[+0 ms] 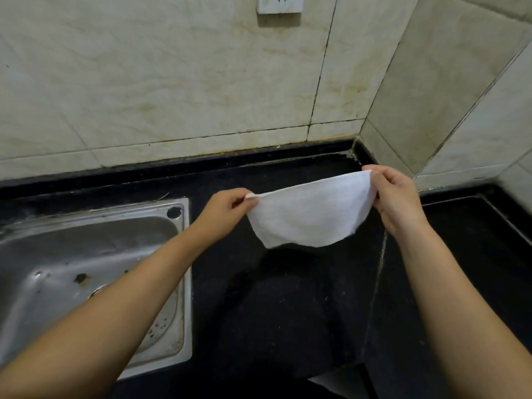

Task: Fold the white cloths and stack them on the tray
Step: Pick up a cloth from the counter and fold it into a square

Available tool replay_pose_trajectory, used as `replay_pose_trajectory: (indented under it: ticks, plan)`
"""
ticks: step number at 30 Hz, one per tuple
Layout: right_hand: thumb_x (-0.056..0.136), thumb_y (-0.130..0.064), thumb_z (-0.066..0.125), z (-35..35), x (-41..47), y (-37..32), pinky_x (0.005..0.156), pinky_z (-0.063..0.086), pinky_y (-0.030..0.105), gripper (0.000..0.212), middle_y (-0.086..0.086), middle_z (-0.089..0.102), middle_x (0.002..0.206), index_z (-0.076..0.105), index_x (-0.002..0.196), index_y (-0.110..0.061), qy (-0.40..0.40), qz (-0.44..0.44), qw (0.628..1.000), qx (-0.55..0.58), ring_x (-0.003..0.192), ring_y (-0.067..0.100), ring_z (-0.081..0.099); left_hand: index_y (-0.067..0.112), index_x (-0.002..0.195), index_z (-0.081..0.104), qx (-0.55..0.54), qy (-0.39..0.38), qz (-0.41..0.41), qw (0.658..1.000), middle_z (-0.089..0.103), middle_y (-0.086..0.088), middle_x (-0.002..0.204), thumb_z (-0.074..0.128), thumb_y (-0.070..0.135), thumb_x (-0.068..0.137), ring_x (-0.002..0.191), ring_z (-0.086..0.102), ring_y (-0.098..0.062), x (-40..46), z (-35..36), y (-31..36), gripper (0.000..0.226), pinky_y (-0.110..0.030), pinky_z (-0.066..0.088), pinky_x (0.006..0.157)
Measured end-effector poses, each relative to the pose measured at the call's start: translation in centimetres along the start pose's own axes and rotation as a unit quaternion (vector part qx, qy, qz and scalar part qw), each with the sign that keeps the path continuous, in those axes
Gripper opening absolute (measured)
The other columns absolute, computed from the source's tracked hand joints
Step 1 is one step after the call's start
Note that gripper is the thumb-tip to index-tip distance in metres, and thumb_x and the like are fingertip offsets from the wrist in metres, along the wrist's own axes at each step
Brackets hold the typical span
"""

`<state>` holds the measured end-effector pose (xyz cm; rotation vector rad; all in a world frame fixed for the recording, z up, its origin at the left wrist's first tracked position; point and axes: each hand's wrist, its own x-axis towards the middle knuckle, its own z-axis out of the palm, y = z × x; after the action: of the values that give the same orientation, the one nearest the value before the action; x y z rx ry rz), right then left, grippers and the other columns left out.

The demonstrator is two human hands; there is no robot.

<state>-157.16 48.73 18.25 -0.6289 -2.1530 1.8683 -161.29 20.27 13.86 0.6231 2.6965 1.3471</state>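
Note:
A white cloth [309, 214] hangs in the air above the black counter [282, 298], stretched between both hands. My left hand [223, 210] pinches its left top corner. My right hand [394, 197] pinches the right top corner, slightly higher and farther back. The cloth sags in a curved, doubled-over shape below the held edge. No tray shows in view.
A steel sink [95, 272] is set into the counter on the left, under my left forearm. Tiled walls meet in a corner at the back right, with a white socket [279, 4] high on the wall. A pale object's edge [336, 381] shows at the bottom.

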Motion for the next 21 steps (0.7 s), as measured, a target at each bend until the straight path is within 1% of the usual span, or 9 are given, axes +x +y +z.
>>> replay_pose_trajectory:
  ticks: [1, 3, 5, 9, 11, 15, 17, 19, 21]
  plan:
    - [0.097, -0.017, 0.047, 0.1, 0.2, 0.0, 0.096, 0.049, 0.037, 0.021, -0.004, 0.063, 0.1, 0.064, 0.109, -0.015, -0.001, -0.001, 1.0, -0.008, 0.099, 0.014, 0.058, 0.012, 0.086, 0.066, -0.034, 0.011, -0.021, 0.999, 0.065, -0.007, 0.082, 0.05, 0.021, 0.096, 0.074, 0.057, -0.01, 0.4, -0.1, 0.0, 0.021, -0.021, 0.044, 0.072]
    - [0.096, -0.017, 0.05, 0.4, 0.7, -0.2, 0.098, 0.049, 0.04, 0.018, -0.003, 0.065, 0.098, 0.065, 0.105, -0.017, -0.001, -0.008, 1.0, -0.013, 0.098, 0.015, 0.06, 0.007, 0.092, 0.067, -0.117, 0.043, -0.071, 0.99, 0.066, -0.018, 0.094, 0.048, 0.025, 0.097, 0.084, 0.06, -0.021, 1.2, -0.2, 0.3, 0.027, -0.036, 0.049, 0.084]
    - [0.095, -0.016, 0.051, 0.6, 1.0, -0.8, 0.097, 0.05, 0.04, 0.015, -0.003, 0.066, 0.092, 0.066, 0.096, -0.02, -0.004, -0.023, 1.0, -0.001, 0.091, 0.014, 0.06, 0.01, 0.097, 0.069, -0.193, 0.066, -0.092, 0.975, 0.067, -0.016, 0.101, 0.048, 0.026, 0.097, 0.097, 0.063, -0.03, 1.7, -0.5, 0.8, 0.026, -0.046, 0.049, 0.092]
    - [0.096, -0.016, 0.047, 0.2, -0.1, -0.8, 0.09, 0.05, 0.037, 0.018, -0.001, 0.063, 0.09, 0.061, 0.086, -0.022, -0.027, -0.038, 0.998, 0.03, 0.089, 0.015, 0.058, 0.014, 0.1, 0.068, -0.296, 0.069, -0.089, 0.949, 0.068, -0.006, 0.101, 0.052, 0.016, 0.095, 0.099, 0.063, -0.021, 0.8, -1.0, 1.5, 0.018, -0.038, 0.052, 0.093]
    - [0.096, -0.012, 0.044, -0.2, -1.5, 0.8, 0.085, 0.05, 0.033, 0.021, 0.002, 0.061, 0.092, 0.06, 0.086, -0.021, -0.049, -0.032, 0.998, 0.023, 0.089, 0.016, 0.057, 0.012, 0.101, 0.067, -0.322, 0.041, -0.122, 0.938, 0.068, -0.005, 0.1, 0.051, 0.011, 0.094, 0.096, 0.063, -0.017, -1.0, -0.4, 0.4, 0.017, -0.032, 0.052, 0.091]
    - [0.096, -0.008, 0.044, -1.7, -5.2, 7.2, 0.078, 0.047, 0.03, 0.025, -0.001, 0.059, 0.084, 0.061, 0.082, -0.021, -0.106, 0.022, 0.992, -0.06, 0.081, 0.013, 0.055, 0.015, 0.091, 0.069, -0.335, -0.05, -0.237, 0.91, 0.071, 0.004, 0.087, 0.054, 0.01, 0.092, 0.089, 0.063, -0.012, -6.6, 3.1, -3.4, 0.016, -0.023, 0.053, 0.085]
    - [0.097, -0.008, 0.045, -2.8, -6.9, 10.7, 0.076, 0.046, 0.031, 0.026, -0.001, 0.06, 0.081, 0.061, 0.081, -0.02, -0.124, 0.067, 0.984, -0.108, 0.08, 0.017, 0.054, 0.015, 0.087, 0.069, -0.283, -0.115, -0.285, 0.909, 0.071, 0.005, 0.082, 0.055, 0.015, 0.093, 0.084, 0.064, -0.01, -9.2, 4.9, -4.5, 0.015, -0.018, 0.054, 0.076]
    - [0.097, -0.007, 0.044, -3.6, -8.4, 13.2, 0.07, 0.044, 0.028, 0.025, 0.004, 0.059, 0.08, 0.061, 0.081, -0.016, -0.151, 0.115, 0.969, -0.156, 0.077, 0.02, 0.052, 0.013, 0.086, 0.069, -0.2, -0.177, -0.319, 0.909, 0.07, 0.002, 0.081, 0.056, 0.022, 0.093, 0.08, 0.065, -0.01, -10.9, 6.3, -5.2, 0.017, -0.02, 0.053, 0.074]
    - [0.098, -0.007, 0.042, -3.9, -9.2, 14.5, 0.067, 0.045, 0.026, 0.024, 0.008, 0.059, 0.083, 0.061, 0.084, -0.013, -0.175, 0.164, 0.951, -0.196, 0.075, 0.018, 0.053, 0.01, 0.092, 0.069, -0.165, -0.209, -0.347, 0.899, 0.071, -0.003, 0.09, 0.056, 0.023, 0.093, 0.087, 0.067, -0.015, -11.9, 7.3, -5.5, 0.018, -0.026, 0.055, 0.081]
